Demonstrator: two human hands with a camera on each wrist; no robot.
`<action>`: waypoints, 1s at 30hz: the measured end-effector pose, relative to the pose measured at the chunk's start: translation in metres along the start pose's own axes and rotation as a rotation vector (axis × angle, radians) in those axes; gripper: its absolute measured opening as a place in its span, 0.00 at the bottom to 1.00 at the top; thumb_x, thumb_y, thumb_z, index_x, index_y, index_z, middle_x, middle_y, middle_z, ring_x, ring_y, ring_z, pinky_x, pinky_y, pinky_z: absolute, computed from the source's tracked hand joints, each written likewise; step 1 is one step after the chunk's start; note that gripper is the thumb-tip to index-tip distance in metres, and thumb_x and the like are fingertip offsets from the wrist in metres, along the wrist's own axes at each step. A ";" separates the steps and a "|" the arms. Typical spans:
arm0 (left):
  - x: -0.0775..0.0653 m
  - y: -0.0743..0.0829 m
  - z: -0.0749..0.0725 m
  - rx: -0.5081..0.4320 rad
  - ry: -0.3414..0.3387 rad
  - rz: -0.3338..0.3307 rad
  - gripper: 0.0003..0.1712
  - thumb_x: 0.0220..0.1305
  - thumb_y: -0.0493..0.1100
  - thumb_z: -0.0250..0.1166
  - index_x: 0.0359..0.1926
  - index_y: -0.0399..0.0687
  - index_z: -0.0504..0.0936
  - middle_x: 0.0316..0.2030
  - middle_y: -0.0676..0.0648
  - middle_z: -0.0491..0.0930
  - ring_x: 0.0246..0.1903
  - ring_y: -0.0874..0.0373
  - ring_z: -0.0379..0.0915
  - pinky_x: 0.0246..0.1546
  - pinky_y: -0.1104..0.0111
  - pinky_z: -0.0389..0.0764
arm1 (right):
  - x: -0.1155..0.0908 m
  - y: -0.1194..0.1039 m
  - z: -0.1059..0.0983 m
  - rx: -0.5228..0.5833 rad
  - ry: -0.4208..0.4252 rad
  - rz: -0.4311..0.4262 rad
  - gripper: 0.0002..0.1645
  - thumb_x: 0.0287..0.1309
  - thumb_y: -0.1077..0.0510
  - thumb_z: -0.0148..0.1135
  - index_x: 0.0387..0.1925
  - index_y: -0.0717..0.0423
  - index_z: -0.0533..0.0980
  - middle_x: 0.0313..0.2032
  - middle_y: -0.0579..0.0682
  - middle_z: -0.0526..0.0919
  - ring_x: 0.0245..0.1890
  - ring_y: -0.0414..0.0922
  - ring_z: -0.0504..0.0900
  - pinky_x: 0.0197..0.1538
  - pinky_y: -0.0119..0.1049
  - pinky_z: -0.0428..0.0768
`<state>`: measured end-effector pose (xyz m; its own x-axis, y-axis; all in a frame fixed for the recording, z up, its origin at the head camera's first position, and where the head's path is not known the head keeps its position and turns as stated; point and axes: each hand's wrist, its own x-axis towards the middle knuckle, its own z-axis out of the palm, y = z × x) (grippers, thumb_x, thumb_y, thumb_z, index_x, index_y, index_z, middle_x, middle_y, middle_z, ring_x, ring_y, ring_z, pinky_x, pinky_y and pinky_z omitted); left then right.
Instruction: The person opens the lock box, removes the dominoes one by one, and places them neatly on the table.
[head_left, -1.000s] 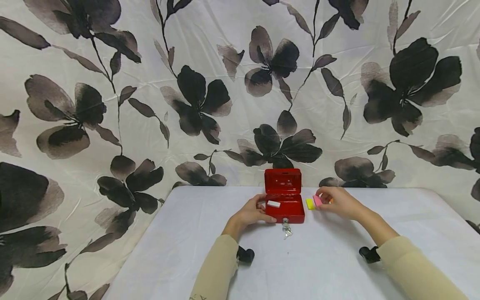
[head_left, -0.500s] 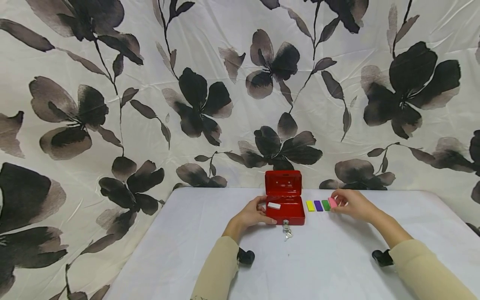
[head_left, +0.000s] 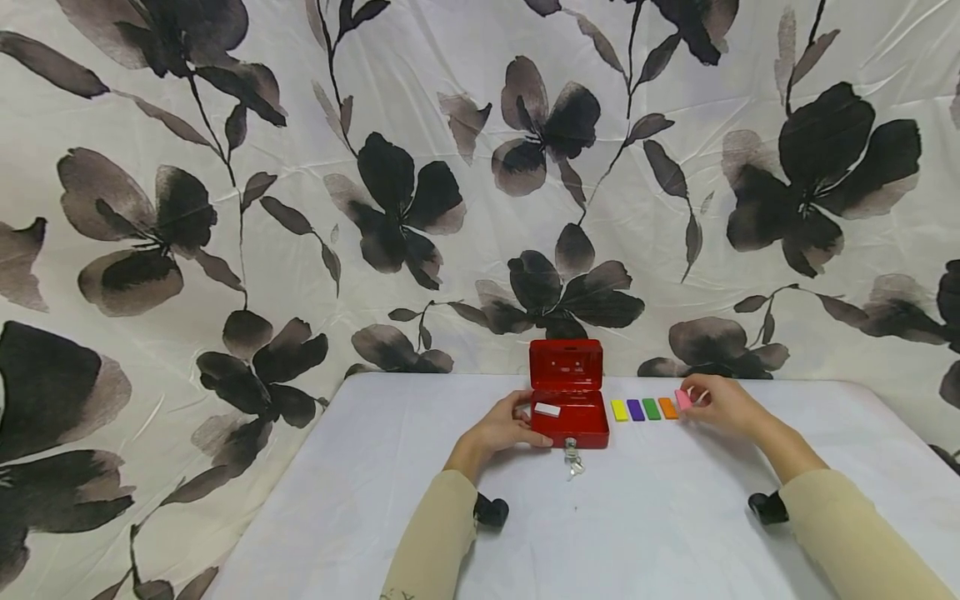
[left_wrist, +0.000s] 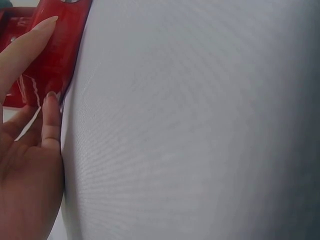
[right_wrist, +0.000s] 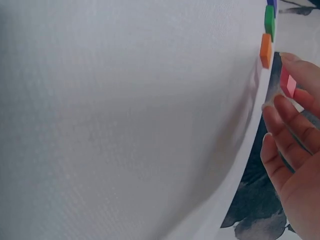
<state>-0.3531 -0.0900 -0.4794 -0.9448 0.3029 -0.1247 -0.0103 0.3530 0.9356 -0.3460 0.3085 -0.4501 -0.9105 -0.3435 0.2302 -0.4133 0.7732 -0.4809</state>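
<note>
A small red cash box (head_left: 592, 440) stands on the table with its lid (head_left: 566, 364) raised. My left hand (head_left: 501, 429) holds its left side, thumb along the front wall and fingers at the side, as the left wrist view also shows. A white block (head_left: 547, 409) lies inside the box at the left. Keys (head_left: 574, 463) hang from the front lock. Between thumb and fingers my right hand (head_left: 723, 406) pinches a pink block (right_wrist: 287, 82). It is at the right end of a row of yellow (head_left: 618, 410), purple (head_left: 636, 409), green (head_left: 651, 409) and orange (head_left: 668, 408) blocks.
The table (head_left: 600, 533) has a white cover. Close behind its far edge hangs a pale cloth (head_left: 465, 67) printed with dark flowers. Black wrist straps (head_left: 491, 511) with cameras show at both sleeves.
My right hand has moved right with the pink block, from beside the yellow block past the orange one, uncovering the purple, green and orange blocks. The left hand stays on the cash box.
</note>
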 end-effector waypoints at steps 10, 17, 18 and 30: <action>0.001 -0.001 0.000 -0.012 -0.011 0.003 0.52 0.50 0.38 0.82 0.74 0.48 0.65 0.45 0.44 0.76 0.45 0.51 0.73 0.51 0.60 0.80 | 0.000 0.006 0.000 0.016 -0.053 0.094 0.24 0.54 0.60 0.77 0.48 0.68 0.77 0.33 0.52 0.78 0.36 0.49 0.75 0.40 0.41 0.78; 0.001 -0.001 -0.002 -0.006 -0.010 0.000 0.52 0.50 0.39 0.82 0.74 0.49 0.66 0.45 0.44 0.77 0.45 0.51 0.73 0.53 0.60 0.80 | 0.004 0.009 0.004 0.013 -0.059 0.084 0.24 0.54 0.60 0.77 0.47 0.68 0.77 0.32 0.52 0.77 0.34 0.48 0.74 0.38 0.39 0.75; 0.001 -0.001 -0.002 -0.006 -0.011 0.000 0.52 0.50 0.39 0.82 0.74 0.49 0.66 0.45 0.44 0.77 0.45 0.51 0.73 0.53 0.60 0.80 | 0.004 0.010 0.004 0.013 -0.062 0.087 0.24 0.54 0.60 0.77 0.47 0.68 0.77 0.32 0.51 0.77 0.34 0.48 0.74 0.38 0.39 0.75; 0.005 -0.003 -0.002 -0.021 -0.028 0.031 0.53 0.48 0.36 0.82 0.74 0.46 0.66 0.41 0.44 0.77 0.40 0.53 0.74 0.47 0.64 0.78 | 0.005 0.009 0.001 0.030 -0.133 0.114 0.21 0.58 0.59 0.74 0.48 0.66 0.77 0.32 0.50 0.75 0.34 0.47 0.72 0.39 0.42 0.70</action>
<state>-0.3587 -0.0911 -0.4824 -0.9352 0.3385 -0.1041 0.0122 0.3245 0.9458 -0.3543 0.3130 -0.4535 -0.9444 -0.3234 0.0596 -0.3055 0.7957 -0.5230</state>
